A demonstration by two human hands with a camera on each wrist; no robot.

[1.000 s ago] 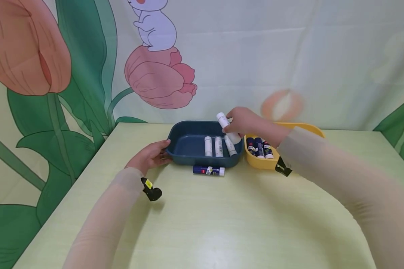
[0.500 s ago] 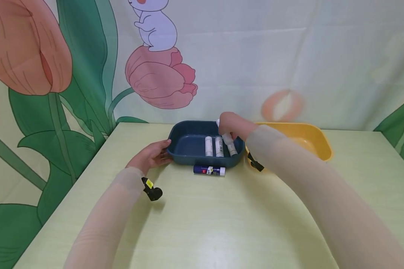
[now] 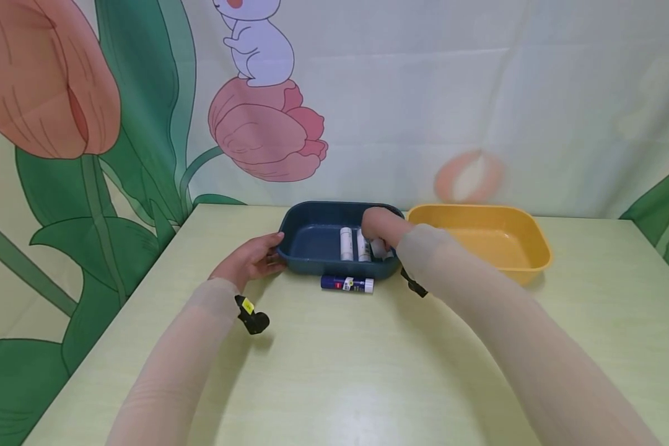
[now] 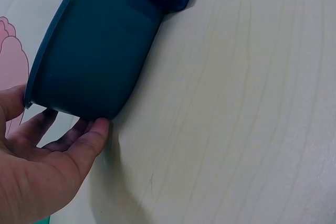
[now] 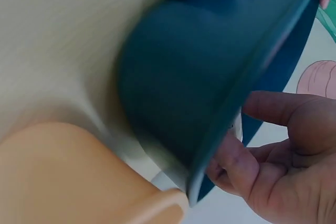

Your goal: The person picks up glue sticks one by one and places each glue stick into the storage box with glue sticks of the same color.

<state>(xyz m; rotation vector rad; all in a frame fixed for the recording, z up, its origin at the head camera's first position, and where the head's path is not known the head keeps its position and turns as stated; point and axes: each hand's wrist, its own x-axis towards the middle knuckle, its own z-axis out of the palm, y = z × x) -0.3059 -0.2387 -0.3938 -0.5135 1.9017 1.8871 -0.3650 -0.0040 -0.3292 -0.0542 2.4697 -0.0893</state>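
A dark blue plastic bin [image 3: 306, 265] stands at the back of the table. My left hand [image 3: 251, 259] holds its left end, thumb at the rim and fingers against the outer wall. White glue sticks [image 3: 346, 244] lie side by side inside. Reaching over the bin's right end, my right hand [image 3: 383, 227] has its fingers down inside. In the right wrist view, the thumb and fingers pinch a white glue stick [image 5: 237, 127], mostly hidden by the bin wall. A dark blue glue stick [image 3: 345, 284] with a white cap lies on the table along the bin's front.
A yellow bin [image 3: 526, 263] stands close to the right of the blue one; my right sleeve covers its left part. Behind the table hangs a printed cloth [image 3: 401, 111]. The pale wooden table [image 3: 334, 365] extends toward me.
My right hand has moved left and down into the blue bin with the white glue stick. The dark glue sticks in the yellow bin are now behind my sleeve. The left hand stays put.
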